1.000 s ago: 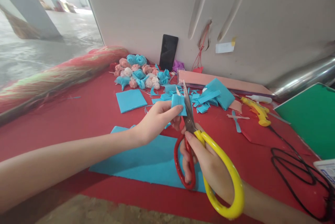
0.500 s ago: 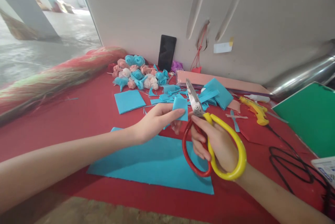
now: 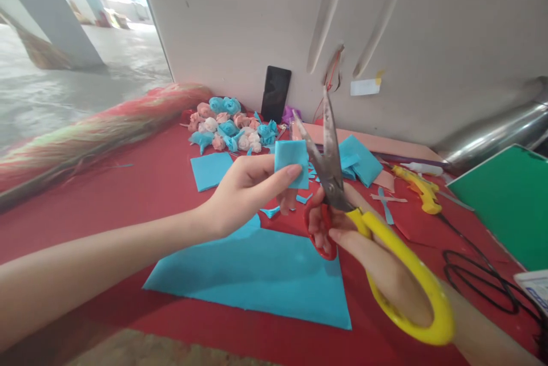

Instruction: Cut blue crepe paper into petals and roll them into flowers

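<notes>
Between thumb and fingers, my left hand [image 3: 252, 192] pinches a small folded square of blue crepe paper [image 3: 291, 155]. My right hand [image 3: 377, 257] grips scissors [image 3: 331, 169] with one red and one yellow handle loop. The scissor blades are parted and point up, just to the right of the paper square. A large blue paper sheet [image 3: 257, 274] lies flat on the red table below both hands. Small blue offcuts [image 3: 270, 212] lie on the table behind the left hand.
Blue, pink and white paper flowers [image 3: 229, 126] are heaped at the back, near a leaning phone [image 3: 276, 93]. A blue paper square [image 3: 210, 171] lies left; folded blue paper [image 3: 362, 160] lies right. Farther right are a yellow glue gun [image 3: 422, 186], its black cord and a green board [image 3: 500, 200].
The scissor blades have opened, and the scissors have turned and come nearer the camera. My left hand holds the blue square slightly further left, turned more face-on. The view has tilted a little.
</notes>
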`<act>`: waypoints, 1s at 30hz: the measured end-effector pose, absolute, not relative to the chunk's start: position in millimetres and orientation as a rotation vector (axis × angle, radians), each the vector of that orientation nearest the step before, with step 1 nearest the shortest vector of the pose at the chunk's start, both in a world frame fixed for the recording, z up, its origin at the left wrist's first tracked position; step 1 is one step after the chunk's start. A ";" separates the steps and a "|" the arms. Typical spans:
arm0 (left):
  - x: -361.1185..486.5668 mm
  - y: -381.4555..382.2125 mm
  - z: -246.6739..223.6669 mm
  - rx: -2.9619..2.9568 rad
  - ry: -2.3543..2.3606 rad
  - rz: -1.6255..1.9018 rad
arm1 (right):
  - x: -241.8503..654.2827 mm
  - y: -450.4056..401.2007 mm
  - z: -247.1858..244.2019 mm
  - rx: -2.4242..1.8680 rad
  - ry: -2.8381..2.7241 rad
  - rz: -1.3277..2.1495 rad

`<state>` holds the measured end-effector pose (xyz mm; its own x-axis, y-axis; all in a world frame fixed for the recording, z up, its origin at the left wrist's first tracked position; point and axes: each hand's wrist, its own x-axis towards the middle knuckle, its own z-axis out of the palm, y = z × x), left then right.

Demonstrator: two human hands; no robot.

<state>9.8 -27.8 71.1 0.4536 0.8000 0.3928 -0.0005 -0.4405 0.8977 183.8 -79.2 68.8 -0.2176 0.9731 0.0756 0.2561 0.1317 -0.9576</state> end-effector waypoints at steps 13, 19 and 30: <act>10.5 -29.6 66.7 1.790 0.752 1.079 | 179.2 -88.0 48.9 -1.268 -1.726 1.131; 10.5 -30.7 66.0 1.793 0.761 1.070 | 178.0 -88.8 37.8 -1.273 -1.714 1.102; 10.2 -31.1 63.8 1.781 0.794 1.037 | 168.3 -94.5 51.8 -1.299 -1.714 1.028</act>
<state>10.2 -31.1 63.8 0.4422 0.8397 0.3152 0.0855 -0.3893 0.9171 168.3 -94.5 51.8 -0.2136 0.9729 0.0889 0.3799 0.1666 -0.9099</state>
